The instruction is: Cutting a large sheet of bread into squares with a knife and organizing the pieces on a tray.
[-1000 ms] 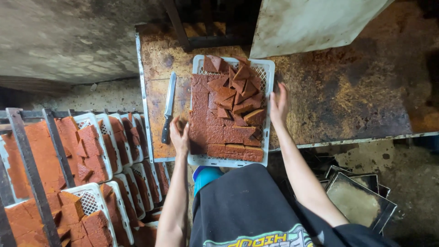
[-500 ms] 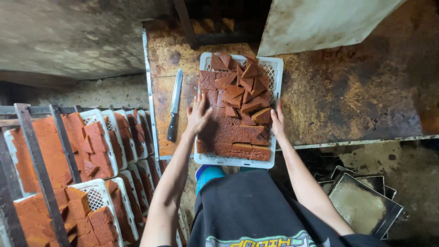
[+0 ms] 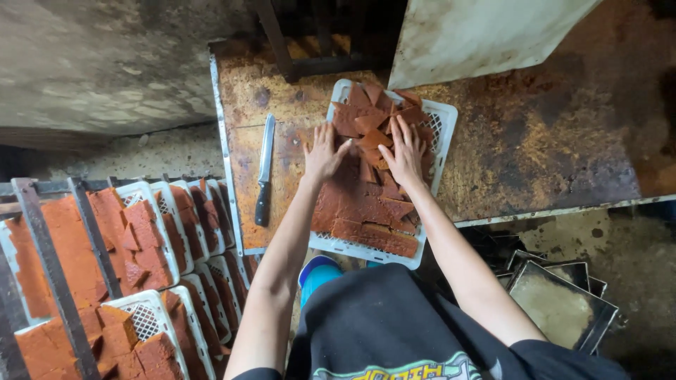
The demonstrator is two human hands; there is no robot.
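Left hand (image 3: 324, 151): open, fingers spread, palm down on the reddish-brown slabs (image 3: 366, 204) at the left side of the pile.
Right hand (image 3: 405, 151): open too, flat on the slabs just beside the left, gripping nothing.
Slabs: heaped in the white perforated tray (image 3: 440, 116) on the rusty worktop (image 3: 549, 141) — loose wedge-cut pieces at the far end, flatter sheets nearer the body, directly under both palms.
Tray position: near edge overhanging the front of the worktop, above the lap.
Risk, tipping: likely if weight is pressed on the near end — the overhang leaves that edge unsupported.
Risk, spill: loose top pieces look ready to slide over the low rim if pushed sideways.
Risk, knife (image 3: 264, 169): lying left of the tray, blade bare, near the left wrist; could be brushed by a careless sweep.
Nearby: racked trays (image 3: 141, 239) of the same slabs, lower left; metal pans (image 3: 563, 302), lower right.
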